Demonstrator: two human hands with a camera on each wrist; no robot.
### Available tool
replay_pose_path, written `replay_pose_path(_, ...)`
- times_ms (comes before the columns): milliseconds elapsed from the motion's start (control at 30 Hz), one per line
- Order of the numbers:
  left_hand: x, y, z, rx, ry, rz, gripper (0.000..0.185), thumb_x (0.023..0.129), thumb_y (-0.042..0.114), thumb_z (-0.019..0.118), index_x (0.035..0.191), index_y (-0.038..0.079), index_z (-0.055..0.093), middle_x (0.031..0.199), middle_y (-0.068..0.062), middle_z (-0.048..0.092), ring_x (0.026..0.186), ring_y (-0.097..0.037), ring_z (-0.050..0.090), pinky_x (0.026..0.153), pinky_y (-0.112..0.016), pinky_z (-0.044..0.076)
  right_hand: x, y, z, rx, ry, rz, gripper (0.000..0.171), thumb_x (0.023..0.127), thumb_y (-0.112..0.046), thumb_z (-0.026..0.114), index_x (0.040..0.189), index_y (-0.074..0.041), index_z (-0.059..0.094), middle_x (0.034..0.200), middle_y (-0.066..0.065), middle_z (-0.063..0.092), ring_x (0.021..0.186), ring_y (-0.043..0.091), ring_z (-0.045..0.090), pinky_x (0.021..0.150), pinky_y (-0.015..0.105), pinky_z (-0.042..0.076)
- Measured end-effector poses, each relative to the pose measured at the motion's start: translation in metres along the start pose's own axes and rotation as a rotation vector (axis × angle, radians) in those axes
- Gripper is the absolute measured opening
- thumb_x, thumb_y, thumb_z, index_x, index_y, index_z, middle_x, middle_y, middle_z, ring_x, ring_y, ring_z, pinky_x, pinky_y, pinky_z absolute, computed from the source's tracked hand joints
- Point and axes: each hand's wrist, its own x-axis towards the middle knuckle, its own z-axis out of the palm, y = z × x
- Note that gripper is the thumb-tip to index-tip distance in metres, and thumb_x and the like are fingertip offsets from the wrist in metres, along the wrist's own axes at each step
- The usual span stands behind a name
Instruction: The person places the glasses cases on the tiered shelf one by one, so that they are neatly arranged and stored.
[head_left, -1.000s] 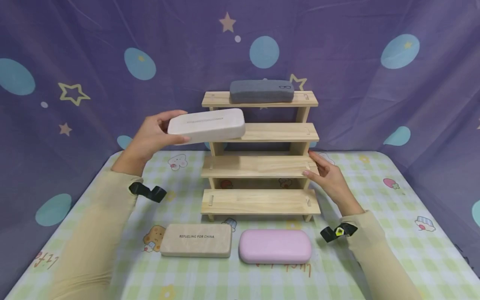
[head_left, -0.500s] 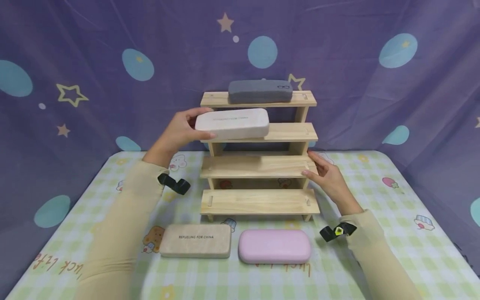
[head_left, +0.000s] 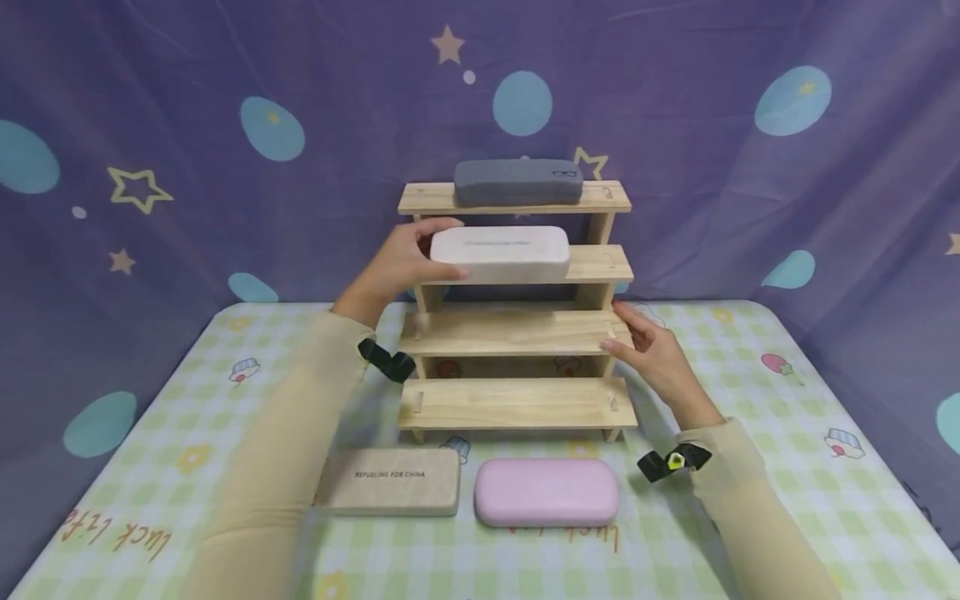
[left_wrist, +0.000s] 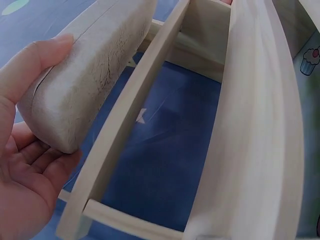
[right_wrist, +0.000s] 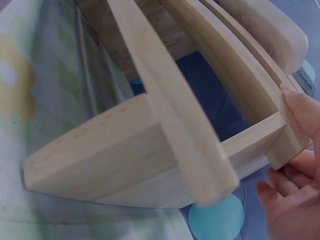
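Note:
My left hand (head_left: 408,265) grips a white glasses case (head_left: 501,254) by its left end, thumb along the front and fingers behind. The case overlaps the second shelf from the top of a four-tier wooden display rack (head_left: 517,406). In the left wrist view, the thumb presses the seamed side of the glasses case (left_wrist: 95,70), close to a shelf edge. My right hand (head_left: 663,358) holds the right end of the third shelf down, thumb on top; the right wrist view shows its fingers (right_wrist: 285,187) curled under the board. A blue-grey glasses case (head_left: 517,183) lies on the top shelf.
In front of the rack, a beige glasses case (head_left: 390,482) printed with lettering and a pink glasses case (head_left: 546,492) lie side by side on the checked tablecloth (head_left: 420,558). A purple patterned curtain (head_left: 360,100) hangs behind the table.
My left hand has carried the white glasses case rightward across the front of the rack and levelled it over the second shelf. My right hand stays on the rack.

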Motion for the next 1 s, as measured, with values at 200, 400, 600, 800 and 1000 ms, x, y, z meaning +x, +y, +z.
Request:
replay_pose_path(200,0.009,-0.005,0.005,0.003,0.008,-0.032,0.061,0.068,-0.001,0.08,0.125,0.006,0.059,0.106,-0.012,0.062,0.087,-0.018,0.058,0.069,-0.025,0.05,0.001,-0.002,0.0,-0.022,-0.016,0.022,0.07,0.09,-0.017,0.065,0.147,-0.002,0.027,0.154,0.014,0.02,0.142,0.024,0.017,0.108,0.017,0.022)
replay_pose_path(400,0.015,-0.009,0.01,-0.022,0.015,-0.051,0.062,0.068,-0.001,0.081,0.125,0.005,0.059,0.108,-0.013,0.062,0.087,-0.017,0.058,0.068,-0.025,0.05,0.001,-0.004,0.001,-0.006,-0.017,0.047,0.07,0.09,-0.015,0.066,0.147,-0.002,0.028,0.154,0.013,0.02,0.142,0.025,0.017,0.108,0.018,0.022)
replay_pose_path(600,0.017,-0.011,0.011,-0.01,0.008,-0.06,0.064,0.068,0.001,0.082,0.127,0.008,0.057,0.11,-0.013,0.061,0.09,-0.019,0.058,0.071,-0.026,0.05,0.0,-0.003,0.002,0.008,-0.024,0.04,0.071,0.09,-0.013,0.065,0.147,-0.001,0.026,0.154,0.015,0.018,0.141,0.027,0.02,0.105,0.015,0.027)
replay_pose_path(800,0.02,-0.011,0.013,-0.019,-0.024,-0.036,0.065,0.07,0.0,0.081,0.13,0.007,0.055,0.11,-0.013,0.061,0.09,-0.019,0.058,0.071,-0.026,0.05,-0.001,-0.002,-0.001,-0.029,-0.016,0.042,0.071,0.09,-0.018,0.066,0.147,-0.002,0.027,0.154,0.014,0.019,0.142,0.027,0.016,0.103,0.009,0.024)
replay_pose_path(1000,0.021,-0.011,0.011,-0.009,-0.044,-0.027,0.068,0.071,-0.001,0.079,0.133,0.006,0.052,0.109,-0.013,0.06,0.089,-0.02,0.058,0.07,-0.026,0.05,0.0,-0.003,-0.002,-0.035,-0.024,0.026,0.072,0.09,-0.017,0.066,0.147,0.0,0.026,0.154,0.015,0.02,0.142,0.028,0.016,0.102,0.008,0.024)
